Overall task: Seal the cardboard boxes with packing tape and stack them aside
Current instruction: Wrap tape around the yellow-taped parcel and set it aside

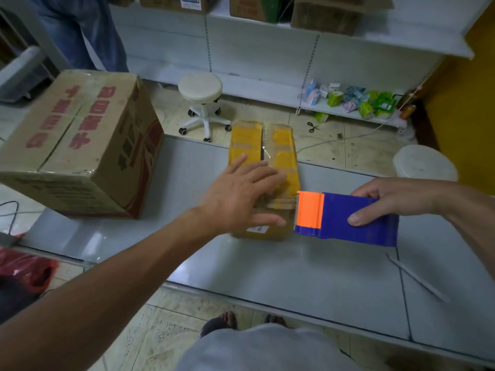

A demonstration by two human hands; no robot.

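**Small box**: middle of the counter, long side running near to far. Top flaps folded shut with a dark gap along the centre seam, old tape strips across the top. Contents hidden.

**Left hand**: laid flat on the near half of the box top, fingers straight and spread, gripping nothing. Probably there to press the flaps down and stop the box sliding under the pull of the tape.

**Right hand**: thumb and fingers curled round the blue tape dispenser. Orange toothed end touching the near right edge of the box, likely to lay or cut a strip there. The clear tape itself is hard to make out.

**Large box**: left on the counter, well apart from the small one. Red print, flaps closed, contents hidden.

**Beyond the counter**: white stool and scissors on the floor. Low shelf at far right with small packets.
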